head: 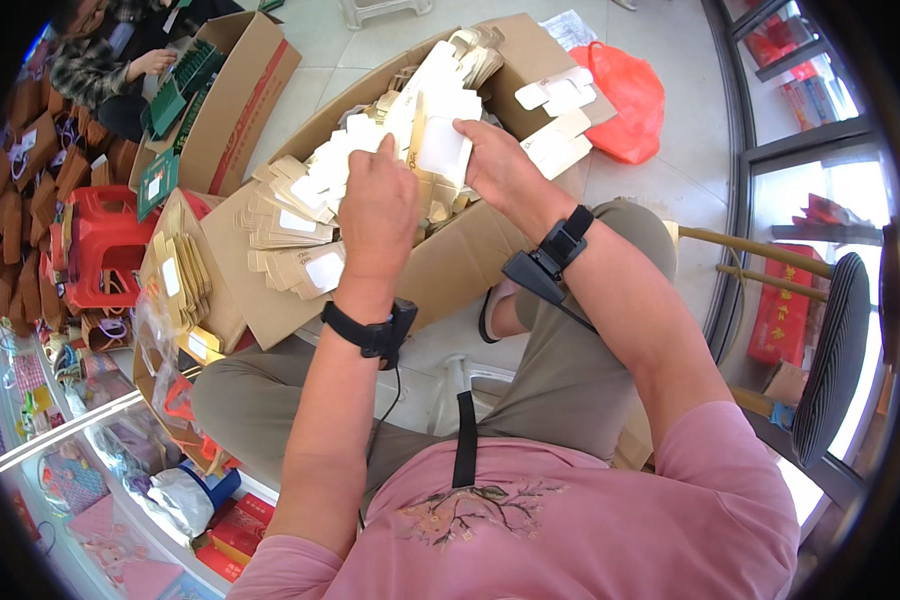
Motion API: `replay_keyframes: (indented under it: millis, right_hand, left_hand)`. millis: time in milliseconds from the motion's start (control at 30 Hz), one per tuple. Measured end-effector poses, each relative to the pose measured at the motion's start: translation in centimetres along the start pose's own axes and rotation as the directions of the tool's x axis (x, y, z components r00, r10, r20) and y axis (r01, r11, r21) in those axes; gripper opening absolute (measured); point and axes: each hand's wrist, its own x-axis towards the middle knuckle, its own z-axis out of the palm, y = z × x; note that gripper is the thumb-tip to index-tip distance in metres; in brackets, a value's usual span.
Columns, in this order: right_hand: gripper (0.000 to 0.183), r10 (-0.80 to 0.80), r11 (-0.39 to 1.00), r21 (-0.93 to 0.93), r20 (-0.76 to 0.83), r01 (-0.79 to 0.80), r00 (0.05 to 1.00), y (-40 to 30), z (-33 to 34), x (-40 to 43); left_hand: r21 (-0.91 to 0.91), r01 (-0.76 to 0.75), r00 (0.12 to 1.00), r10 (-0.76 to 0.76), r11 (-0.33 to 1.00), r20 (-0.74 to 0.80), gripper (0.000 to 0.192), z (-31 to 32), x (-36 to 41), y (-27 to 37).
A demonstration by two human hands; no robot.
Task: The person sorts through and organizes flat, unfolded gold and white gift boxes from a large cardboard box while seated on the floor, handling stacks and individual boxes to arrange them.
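Observation:
My right hand (502, 161) grips the right edge of a flat, cream-coloured paper carton (444, 146) with a white panel, its thumb on top. My left hand (381, 199) is at the left side of the same carton, index finger stretched forward. Its other fingers are curled and partly hidden, so whether they hold anything is unclear. Under both hands a large open cardboard box (465, 251) is heaped with similar flat cartons, some washed out by glare. A fanned stack of them (281, 217) rests on the box's left flap (232, 247).
More flat cartons (559, 142) lie at the right flap near a red plastic bag (630, 101). At left stand a red plastic stool (105, 244), a carton stack (184, 274) and a tall cardboard box (244, 112). Another person's hand (152, 64) is beside green packaging. A padded chair (832, 360) stands right.

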Motion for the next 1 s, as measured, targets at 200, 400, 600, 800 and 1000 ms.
replay_keyframes:
  millis: [200,400,600,800,1000]
  right_hand:
    - [0.032,0.057,0.997,0.041,0.104,-0.062,0.993,-0.4,-0.6,0.7]
    - [0.028,0.031,0.987,-0.157,-0.002,-0.031,1.0,0.2,-0.3,0.6]
    - [0.029,0.06,0.995,-0.079,0.031,-0.057,0.998,1.0,-0.1,1.3]
    - [0.03,0.056,0.976,-0.203,-0.118,-0.079,0.991,2.0,-1.6,2.3]
    - [0.033,-0.08,0.981,-0.184,-0.139,0.054,0.987,1.1,-1.1,2.3]
  left_hand:
    - [0.025,-0.086,0.994,0.084,0.996,0.068,0.04,3.1,0.3,1.0]
    - [-0.003,-0.181,0.981,0.181,0.983,0.07,0.047,4.3,0.8,-0.6]
    - [-0.571,0.39,0.92,-0.328,0.722,0.214,0.062,6.7,0.9,-5.2]
    - [-0.707,0.388,0.922,-0.248,0.591,0.298,0.064,9.7,2.0,-4.2]
    - [0.129,0.149,0.963,-0.173,0.98,0.208,0.068,9.8,4.2,-12.4]
